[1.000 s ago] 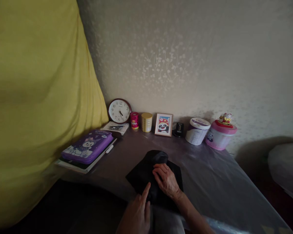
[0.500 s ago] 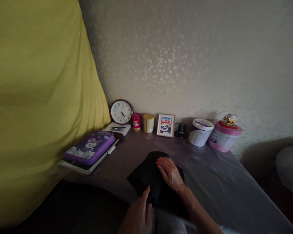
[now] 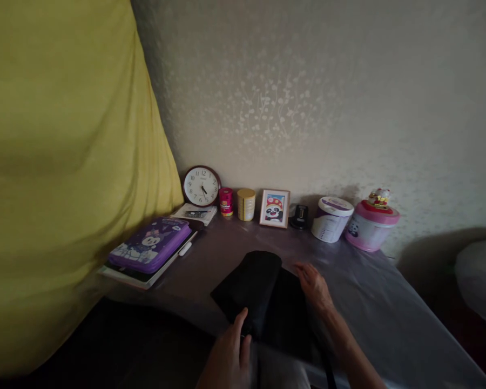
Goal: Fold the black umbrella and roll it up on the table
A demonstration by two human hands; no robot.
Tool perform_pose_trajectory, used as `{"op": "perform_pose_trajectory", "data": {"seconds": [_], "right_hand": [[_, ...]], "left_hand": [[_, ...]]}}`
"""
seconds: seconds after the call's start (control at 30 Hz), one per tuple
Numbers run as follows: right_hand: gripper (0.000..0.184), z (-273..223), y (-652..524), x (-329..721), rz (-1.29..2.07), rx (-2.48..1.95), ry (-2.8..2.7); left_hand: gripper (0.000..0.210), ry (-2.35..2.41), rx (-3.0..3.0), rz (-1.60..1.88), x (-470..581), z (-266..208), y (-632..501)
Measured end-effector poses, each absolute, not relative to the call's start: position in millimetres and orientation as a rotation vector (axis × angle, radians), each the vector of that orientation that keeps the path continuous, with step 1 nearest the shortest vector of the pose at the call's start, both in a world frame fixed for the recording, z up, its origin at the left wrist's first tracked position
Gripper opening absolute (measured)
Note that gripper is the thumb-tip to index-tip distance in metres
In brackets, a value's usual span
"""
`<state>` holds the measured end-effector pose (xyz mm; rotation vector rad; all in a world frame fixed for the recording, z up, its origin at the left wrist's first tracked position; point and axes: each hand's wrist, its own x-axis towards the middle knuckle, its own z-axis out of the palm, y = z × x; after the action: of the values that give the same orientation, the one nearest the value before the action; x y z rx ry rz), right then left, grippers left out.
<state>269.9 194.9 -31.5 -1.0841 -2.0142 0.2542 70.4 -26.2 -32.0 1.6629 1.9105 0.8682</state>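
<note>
A folded black cloth (image 3: 249,286) lies at the front of the table, one layer doubled over on its left side. What article it is, I cannot make out. Along its near edge my left hand (image 3: 229,354) is closed on the fabric, one finger reaching up over the fold. My right hand (image 3: 315,286) is at the cloth's far right edge, fingers bent together over it; their tips are partly hidden. A dark strap-like strip (image 3: 327,359) hangs below the right forearm, near the table's front edge.
On the left, a purple case (image 3: 152,246) rests on a flat book or tablet. Along the wall stand a clock (image 3: 202,185), a pink can (image 3: 225,202), a yellow-lidded can (image 3: 246,205), a panda picture frame (image 3: 274,209), a black object (image 3: 301,217) and two tubs (image 3: 331,221). A yellow curtain (image 3: 65,162) hangs left.
My right hand has moved right, off the top of the cloth to its right edge. The fold and the layer beside it now show. My left hand stays about where it was.
</note>
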Motion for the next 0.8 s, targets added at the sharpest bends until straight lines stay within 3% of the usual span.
{"op": "perform_pose_trajectory", "data": {"seconds": [0.27, 0.8], "right_hand": [[0.032, -48, 160, 304, 0.416, -1.448, -1.997], [0.033, -33, 129, 292, 0.708, -1.105, -1.937]], "left_hand": [[0.049, 1.912, 1.664, 0.88, 69, -35, -25], [0.047, 1.953, 1.663, 0.838, 72, -33, -27]]}}
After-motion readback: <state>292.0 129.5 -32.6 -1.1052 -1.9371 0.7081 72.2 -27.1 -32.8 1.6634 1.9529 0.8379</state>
